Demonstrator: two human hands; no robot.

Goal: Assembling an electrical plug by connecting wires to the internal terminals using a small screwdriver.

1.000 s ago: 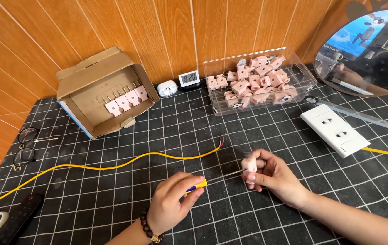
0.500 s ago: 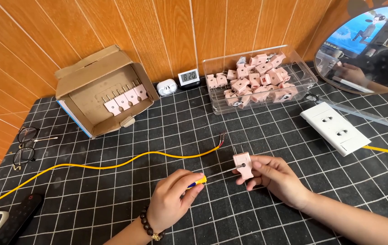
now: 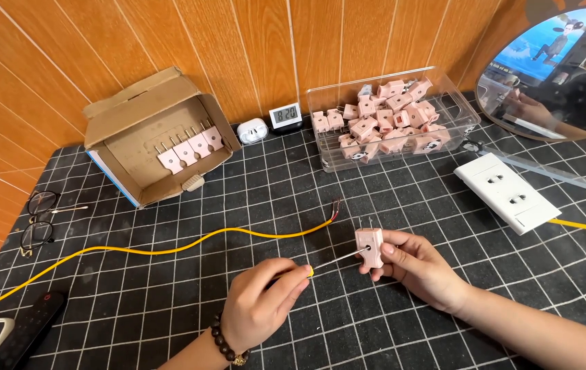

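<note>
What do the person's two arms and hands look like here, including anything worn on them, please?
Both forearms are bare, with no sleeves in view. The left hand has a bracelet of dark round beads on the wrist. The right hand and its wrist carry nothing: no gloves, rings or watch show.

Five pink plugs (image 3: 187, 149) are counted in the cardboard box (image 3: 120, 113), one pink plug (image 3: 370, 247) right of it, and two hands.

open counter (image 3: 169, 301) between hands and yellow wire (image 3: 169, 249) | wire crosses left-centre | white socket plate (image 3: 509, 192) blocks right | clear bin (image 3: 392, 123), cardboard box (image 3: 156, 144) block rear
</note>
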